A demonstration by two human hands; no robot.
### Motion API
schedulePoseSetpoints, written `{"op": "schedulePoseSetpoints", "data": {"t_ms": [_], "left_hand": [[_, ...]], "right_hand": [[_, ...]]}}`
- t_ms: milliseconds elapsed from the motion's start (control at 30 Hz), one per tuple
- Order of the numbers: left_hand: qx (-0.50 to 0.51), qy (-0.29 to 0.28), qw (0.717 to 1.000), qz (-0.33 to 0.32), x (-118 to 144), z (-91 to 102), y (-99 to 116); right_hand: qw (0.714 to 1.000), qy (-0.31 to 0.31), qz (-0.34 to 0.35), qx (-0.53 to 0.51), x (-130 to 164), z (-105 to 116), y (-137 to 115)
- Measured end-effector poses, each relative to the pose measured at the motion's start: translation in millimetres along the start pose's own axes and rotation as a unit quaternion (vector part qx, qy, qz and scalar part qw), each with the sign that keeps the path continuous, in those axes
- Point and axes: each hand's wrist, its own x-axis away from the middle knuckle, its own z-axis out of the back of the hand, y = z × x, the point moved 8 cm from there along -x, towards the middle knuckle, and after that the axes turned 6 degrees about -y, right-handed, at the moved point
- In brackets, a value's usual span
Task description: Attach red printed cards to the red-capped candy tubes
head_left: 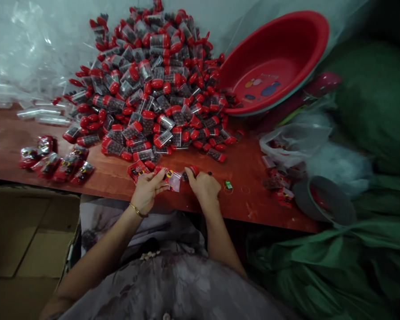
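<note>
Left hand [147,190] pinches small clear plastic sachet [173,180] open-side rightward; right hand [204,184] grips red-capped clear tube [190,171] beside it, aligned for insertion; supply heap [153,84] behind.

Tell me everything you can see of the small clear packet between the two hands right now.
The small clear packet is a flat pouch of see-through, glossy film, plastic by its look, with a red and yellow printed patch at its left end. It lies low over the near edge of the red-brown table, just in front of the pile of red-capped tubes. The left hand pinches its printed end; the right hand is at its other side, contact unclear. Whether it is filled cannot be told.
</note>
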Motion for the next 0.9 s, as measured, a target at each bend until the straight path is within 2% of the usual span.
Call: {"op": "schedulePoseSetpoints", "data": {"t_ms": [67, 133, 233, 300, 367, 433, 500, 567, 700, 900], "left_hand": [[0.010, -0.025, 0.999, 0.027, 0.5, -6.1, -4.9], [0.014, -0.037, 0.998, 0.041, 1.6, -8.4, -7.4], [0.007, -0.030, 0.999, 0.038, 3.1, -4.6, -6.2], [0.007, -0.020, 0.999, 0.032, 4.2, -0.6, -4.7], [0.005, -0.016, 0.999, 0.030, 5.4, 1.8, -4.2], [-0.004, -0.023, 0.999, 0.035, 6.9, 1.3, -5.5], [-0.015, -0.037, 0.999, 0.036, 8.9, -1.5, -6.9], [-0.017, -0.053, 0.998, 0.034, 11.5, -5.6, -8.0], [-0.020, -0.076, 0.997, 0.014, 14.8, -11.5, -7.8], [-0.035, -0.064, 0.997, 0.010, 10.8, -5.8, -8.4]], "right_hand": [[1.000, -0.006, 0.009, -0.005, -6.0, 0.6, 1.1], [0.998, 0.009, 0.051, -0.037, -7.9, -0.4, -0.2], [0.979, 0.056, 0.126, -0.150, -0.4, -0.5, 4.5], [0.940, 0.043, 0.168, -0.293, 11.1, -3.0, 12.2], [0.877, -0.007, 0.207, -0.435, 28.0, -4.9, 16.7], [0.818, -0.052, 0.229, -0.525, 47.1, -1.8, 18.3], [0.786, -0.074, 0.228, -0.570, 62.0, 3.7, 19.5], [0.776, -0.080, 0.216, -0.587, 69.5, 8.1, 19.2], [0.787, -0.093, 0.203, -0.576, 68.9, 6.4, 12.4], [0.779, -0.120, 0.190, -0.586, 69.4, -4.3, 7.2]]}}
